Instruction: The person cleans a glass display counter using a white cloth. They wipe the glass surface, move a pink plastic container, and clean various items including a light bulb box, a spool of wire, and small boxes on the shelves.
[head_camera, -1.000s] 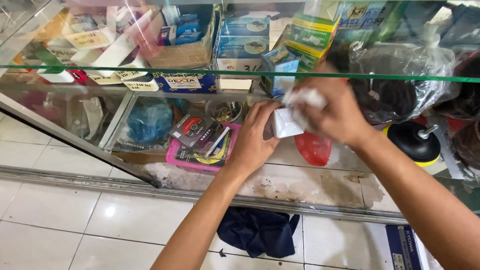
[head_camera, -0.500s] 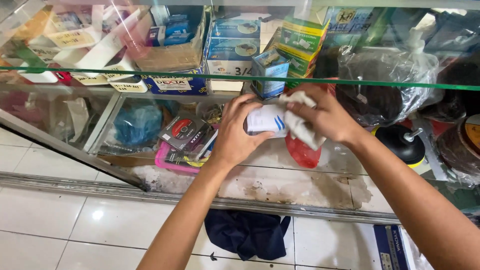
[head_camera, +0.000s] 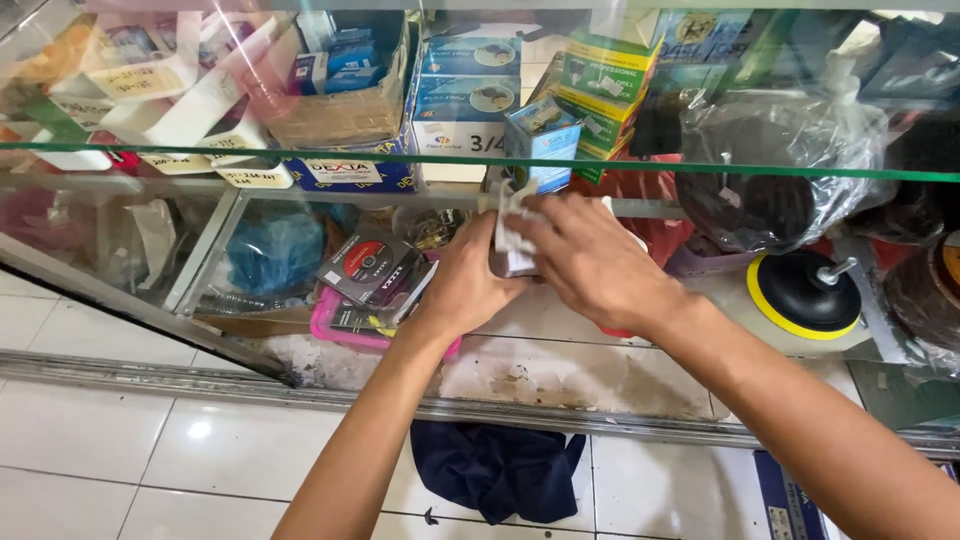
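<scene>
Head view shows a small white packet held between both hands, in front of the open glass cabinet, just below the edge of the green-tinted glass shelf. The left hand is curled round the packet's lower end from beneath, and the right hand covers its right side with fingers bent over the top, so both are closed on it; much of the packet is hidden. Just above it a small blue carton stands at the shelf edge beside stacked blue and green boxes. Below and left, a pink tray holds packs of cutting discs. To the right lie a black backing pad with a yellow rim and a bag of dark parts. A dark blue cloth lies on the white floor tiles. The likely risk is the knuckles brushing the glass edge or nudging the blue carton off, since the hands work so near both.
</scene>
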